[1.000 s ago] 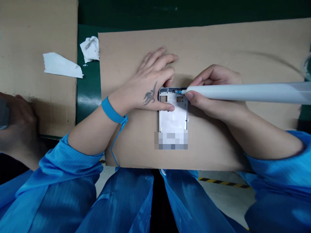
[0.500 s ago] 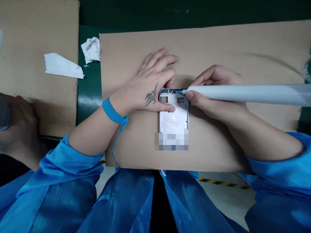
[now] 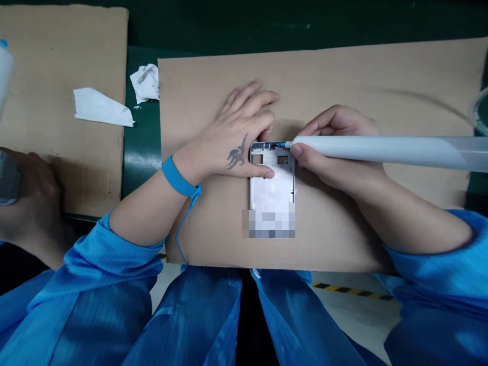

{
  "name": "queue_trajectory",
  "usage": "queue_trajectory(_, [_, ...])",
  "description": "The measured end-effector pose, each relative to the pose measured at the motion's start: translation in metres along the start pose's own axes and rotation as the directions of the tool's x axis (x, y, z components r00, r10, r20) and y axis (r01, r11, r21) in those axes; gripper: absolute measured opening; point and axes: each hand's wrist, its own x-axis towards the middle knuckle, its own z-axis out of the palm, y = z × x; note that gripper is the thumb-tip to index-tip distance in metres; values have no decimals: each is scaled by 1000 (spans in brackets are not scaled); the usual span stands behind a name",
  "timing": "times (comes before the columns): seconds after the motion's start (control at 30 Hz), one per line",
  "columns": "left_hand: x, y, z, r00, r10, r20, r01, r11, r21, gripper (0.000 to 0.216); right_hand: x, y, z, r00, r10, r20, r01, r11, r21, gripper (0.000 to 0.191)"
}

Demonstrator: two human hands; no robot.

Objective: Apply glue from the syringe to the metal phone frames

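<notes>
A silver phone frame (image 3: pixel 272 190) lies flat on the cardboard, its lower end blurred out by blocks. My left hand (image 3: pixel 244 127) steadies the top of the frame: the thumb rests on its face, the bent index finger is at the top edge, and the other fingers stretch over the cardboard. A blue strap circles the left wrist. In my right hand (image 3: pixel 335 137) is a thick white dispensing syringe (image 3: pixel 366 151), held almost level. Its narrow blue tip (image 3: pixel 281 145) is at the frame's top edge, near the right corner. Whether the tip touches is too small to tell.
Brown cardboard (image 3: pixel 213 223) covers the green bench (image 3: pixel 141 152). At left are a crumpled white tissue (image 3: pixel 147 84) and a flat white paper piece (image 3: pixel 101 108) on a second cardboard sheet (image 3: pixel 49 61). Another person's hand (image 3: pixel 34 198) holds a grey object beside me. A clear round rim (image 3: pixel 476 114) shows far right.
The view has shifted slightly, so the scene sits a little lower. Both my hands keep their holds, with the tip still at the top edge. More of a white blue-tipped object shows at far left.
</notes>
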Motion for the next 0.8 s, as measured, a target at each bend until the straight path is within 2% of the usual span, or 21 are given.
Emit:
queue_trajectory(0.1, [0,-1,1,1000,8,8,-7,1000,-4,56,0,1,1,1000,-19,-18,19,1000,18,50])
queue_trajectory(0.27, [2,1,-2,999,-28,44,25,998,63,62,-1,3,0,999,-24,22,24,1000,6,49])
queue_trajectory(0.43, [1,4,-4,999,-21,32,20,999,40,53,-2,-1,2,999,-3,35,3,1000,5,48])
queue_trajectory(0.57, [2,4,-4,998,-41,45,38,997,71,55,-2,0,1,998,-12,60,11,1000,6,46])
queue_trajectory(0.7, [3,5,-5,995,-62,72,55,993,100,65,0,2,3,1000,-27,9,27,999,23,48])
queue_trajectory(0.8, [3,5,-5,997,-47,55,42,996,73,58,0,-1,5,998,-39,-46,41,999,30,51])
